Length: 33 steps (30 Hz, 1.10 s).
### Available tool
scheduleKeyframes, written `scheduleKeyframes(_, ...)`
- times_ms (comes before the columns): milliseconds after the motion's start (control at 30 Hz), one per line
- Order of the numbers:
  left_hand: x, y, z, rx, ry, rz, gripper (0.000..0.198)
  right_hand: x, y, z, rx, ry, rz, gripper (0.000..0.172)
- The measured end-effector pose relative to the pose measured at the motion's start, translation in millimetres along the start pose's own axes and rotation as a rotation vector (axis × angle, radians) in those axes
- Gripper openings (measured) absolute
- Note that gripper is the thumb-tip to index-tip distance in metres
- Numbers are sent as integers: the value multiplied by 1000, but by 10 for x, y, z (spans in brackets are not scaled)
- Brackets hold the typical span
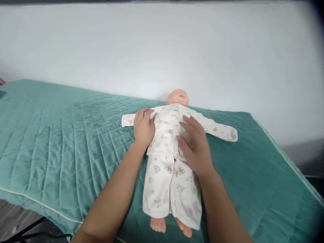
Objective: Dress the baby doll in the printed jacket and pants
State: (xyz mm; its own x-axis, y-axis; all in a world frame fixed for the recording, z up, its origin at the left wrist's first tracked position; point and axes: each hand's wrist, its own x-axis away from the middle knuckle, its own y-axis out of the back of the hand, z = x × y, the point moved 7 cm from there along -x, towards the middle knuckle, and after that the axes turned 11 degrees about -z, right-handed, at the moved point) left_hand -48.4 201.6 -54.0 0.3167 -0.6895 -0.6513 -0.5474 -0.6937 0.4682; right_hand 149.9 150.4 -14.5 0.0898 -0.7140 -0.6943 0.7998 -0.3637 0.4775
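A baby doll (178, 97) lies on its back on a green quilted mat (63, 135), head toward the wall. It wears a white printed shirt (167, 130) with sleeves spread sideways and matching white trousers (164, 189); its bare feet stick out at the near end. My left hand (143, 128) rests flat on the doll's shoulder and side, fingers together and stretched out. My right hand (196, 145) lies over the shirt's front on the other side, fingers spread, holding nothing.
The mat covers a padded table set against a white wall (162, 50). The table's near left edge (32, 202) drops to a dark floor with cables. The mat's right edge (291, 162) runs diagonally toward me.
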Motion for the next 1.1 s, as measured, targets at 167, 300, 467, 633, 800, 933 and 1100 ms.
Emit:
scheduleKeyframes(167,91,13,289,-353,116,75,54,251,-118,-47,120,-38,191,58)
scheduleKeyframes(300,103,195,530,-489,118,131,57,736,66,125,7,-48,304,66)
scheduleKeyframes(467,91,355,870,-500,197,252,59,993,479,-56,-133,-163,259,65)
scheduleKeyframes(633,45,303,1007,-554,206,332,64,580,925,-1076,219,-325,-82,72)
scheduleKeyframes(800,-93,303,1218,-560,216,328,66,346,1061,-1870,624,-528,-3,65)
scheduleKeyframes(933,-154,327,1358,-577,239,276,65,292,1037,-2081,699,-567,70,56)
scheduleKeyframes(1100,-136,293,1365,-595,244,287,63,277,1073,-2246,628,-541,4,56)
